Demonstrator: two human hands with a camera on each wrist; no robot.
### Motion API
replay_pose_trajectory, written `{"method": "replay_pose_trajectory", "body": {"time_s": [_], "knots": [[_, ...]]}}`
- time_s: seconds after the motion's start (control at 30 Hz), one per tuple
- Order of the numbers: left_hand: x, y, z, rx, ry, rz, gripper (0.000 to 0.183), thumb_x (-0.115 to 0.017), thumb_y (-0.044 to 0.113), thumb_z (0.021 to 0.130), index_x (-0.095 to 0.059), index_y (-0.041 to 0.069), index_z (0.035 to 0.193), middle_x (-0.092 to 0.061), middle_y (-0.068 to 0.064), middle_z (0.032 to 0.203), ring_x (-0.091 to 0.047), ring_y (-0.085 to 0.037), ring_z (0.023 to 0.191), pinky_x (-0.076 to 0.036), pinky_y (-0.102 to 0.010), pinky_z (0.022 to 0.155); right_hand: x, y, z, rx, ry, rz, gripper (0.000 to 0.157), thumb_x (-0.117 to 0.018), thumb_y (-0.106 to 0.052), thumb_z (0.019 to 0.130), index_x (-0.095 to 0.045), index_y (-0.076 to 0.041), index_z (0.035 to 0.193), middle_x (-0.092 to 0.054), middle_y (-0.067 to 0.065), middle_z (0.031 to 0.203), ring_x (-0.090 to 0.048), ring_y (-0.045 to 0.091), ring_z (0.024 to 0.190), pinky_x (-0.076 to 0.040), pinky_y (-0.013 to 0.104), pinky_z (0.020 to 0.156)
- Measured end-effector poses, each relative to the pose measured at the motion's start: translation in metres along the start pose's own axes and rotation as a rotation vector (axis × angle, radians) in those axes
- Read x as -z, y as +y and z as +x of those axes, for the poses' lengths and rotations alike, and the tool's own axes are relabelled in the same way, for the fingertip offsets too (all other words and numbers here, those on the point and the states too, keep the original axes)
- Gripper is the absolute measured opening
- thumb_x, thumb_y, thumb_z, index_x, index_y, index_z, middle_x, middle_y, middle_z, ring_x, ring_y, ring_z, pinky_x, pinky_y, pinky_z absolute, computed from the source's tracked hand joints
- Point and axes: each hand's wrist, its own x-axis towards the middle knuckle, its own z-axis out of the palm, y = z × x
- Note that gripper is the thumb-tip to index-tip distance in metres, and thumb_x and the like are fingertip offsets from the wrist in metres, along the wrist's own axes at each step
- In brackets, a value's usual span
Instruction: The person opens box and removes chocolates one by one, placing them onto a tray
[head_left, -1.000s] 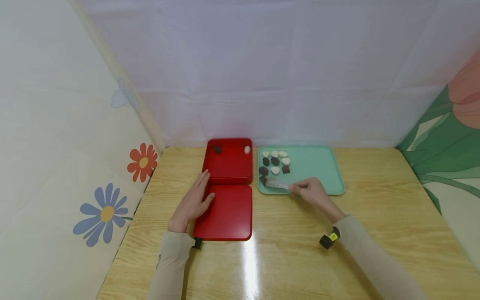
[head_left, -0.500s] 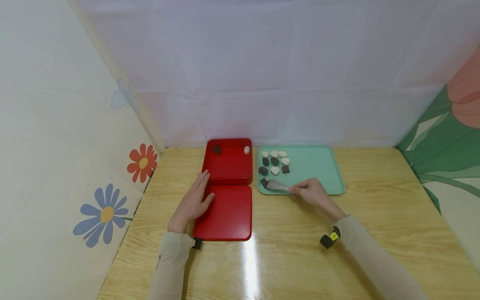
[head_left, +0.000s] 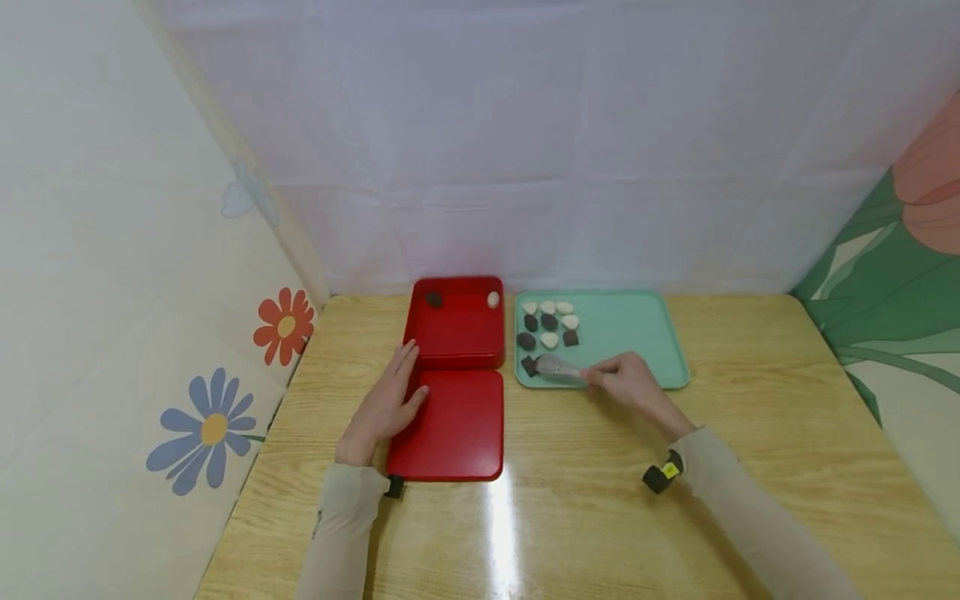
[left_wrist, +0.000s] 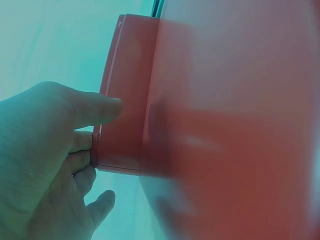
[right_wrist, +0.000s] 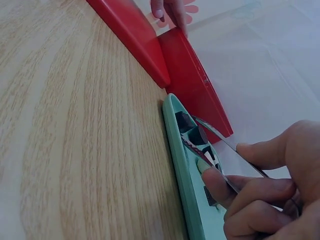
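My right hand grips metal tongs with perforated ends, low over the near left corner of a mint green tray. A dark square chocolate lies at their tips. In the right wrist view the two arms of the tongs stand apart, with a dark chocolate piece between or just behind their ends; I cannot tell whether they touch it. Several white and dark chocolates fill the tray's left part. My left hand, fingers extended, rests against the near left corner of an open red box.
Inside the box, a dark piece and a white piece lie near the back wall. A red lid lies flat in front of the box, partly under my left hand. White cloth hangs behind the wooden table.
The tongs in my right hand have shifted slightly to the right. The dark square chocolate at their tips has moved a little toward the tray's near edge. My left hand stays put.
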Motion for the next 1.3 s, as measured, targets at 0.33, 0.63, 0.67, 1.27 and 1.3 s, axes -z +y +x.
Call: {"method": "replay_pose_trajectory", "body": {"time_s": [0.33, 0.63, 0.67, 1.27, 1.3], "knots": [[0.004, 0.001, 0.0, -0.003, 0.006, -0.008, 0.074, -0.063, 0.013, 0.107, -0.023, -0.008, 0.166, -0.018, -0.022, 0.177, -0.012, -0.046, 0.165, -0.028, -0.062, 0.128, 0.006, -0.003, 0.002, 0.053, 0.019, -0.035, 0.037, -0.064, -0.036, 0.106, -0.086, -0.007, 0.102, -0.079, 0.016, 0.121, -0.07, 0.035, 0.116, -0.059, 0.048, 0.093], [0.003, -0.002, -0.001, 0.004, -0.007, 0.0, 0.076, -0.063, 0.015, 0.107, -0.022, -0.006, 0.167, -0.018, -0.021, 0.177, -0.011, -0.044, 0.165, -0.029, -0.061, 0.128, 0.009, -0.016, 0.008, 0.135, 0.062, -0.053, 0.042, -0.07, -0.036, 0.103, -0.078, -0.001, 0.125, -0.077, 0.02, 0.124, -0.071, 0.036, 0.106, -0.06, 0.045, 0.083], [0.003, -0.002, -0.001, 0.007, -0.008, 0.0, 0.076, -0.063, 0.016, 0.107, -0.022, -0.006, 0.167, -0.017, -0.021, 0.178, -0.011, -0.043, 0.165, -0.029, -0.061, 0.128, 0.009, -0.019, 0.008, 0.141, 0.073, -0.061, 0.042, -0.07, -0.037, 0.103, -0.079, -0.002, 0.125, -0.077, 0.02, 0.124, -0.07, 0.032, 0.101, -0.059, 0.043, 0.081], [0.001, 0.003, -0.003, 0.007, 0.012, -0.006, 0.075, -0.064, 0.014, 0.107, -0.025, -0.006, 0.166, -0.02, -0.021, 0.177, -0.014, -0.043, 0.165, -0.03, -0.06, 0.128, 0.002, -0.064, 0.02, 0.396, 0.261, -0.159, 0.032, -0.081, -0.025, 0.097, -0.08, -0.004, 0.122, -0.08, 0.016, 0.106, -0.063, 0.021, 0.07, -0.049, 0.033, 0.058], [0.001, 0.003, -0.003, 0.01, 0.011, -0.008, 0.075, -0.064, 0.014, 0.107, -0.024, -0.006, 0.167, -0.02, -0.021, 0.177, -0.014, -0.043, 0.165, -0.03, -0.06, 0.128, 0.001, -0.067, 0.021, 0.397, 0.26, -0.156, 0.032, -0.08, -0.025, 0.097, -0.08, -0.004, 0.122, -0.08, 0.015, 0.103, -0.057, 0.019, 0.065, -0.045, 0.031, 0.054]]}}
